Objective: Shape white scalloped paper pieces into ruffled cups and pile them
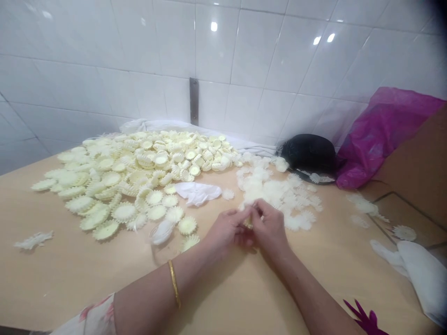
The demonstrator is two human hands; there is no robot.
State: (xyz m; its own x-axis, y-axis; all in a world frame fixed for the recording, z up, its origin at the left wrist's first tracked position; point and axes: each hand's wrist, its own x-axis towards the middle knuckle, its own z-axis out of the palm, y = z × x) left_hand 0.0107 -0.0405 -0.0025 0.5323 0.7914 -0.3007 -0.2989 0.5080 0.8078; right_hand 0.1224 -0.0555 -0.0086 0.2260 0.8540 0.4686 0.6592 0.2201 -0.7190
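My left hand [226, 229] and my right hand [268, 227] meet over the wooden tabletop [45, 284]. Their fingertips pinch a small pale yellow piece [248, 222], mostly hidden by my fingers. Just past my right hand lies a loose heap of thin white scalloped discs [272, 188]. To the left of my hands spreads a large pile of pale yellow ribbed, scalloped discs [139, 179]. A crumpled white cloth or plastic scrap [197, 193] lies between the two heaps.
White tiles [216, 46] form the wall behind the table, with a metal strip [194, 101] on it. A black bag [309, 153] and magenta plastic sheet [387, 139] sit at the back right. A white cloth [421, 274] lies at the right edge.
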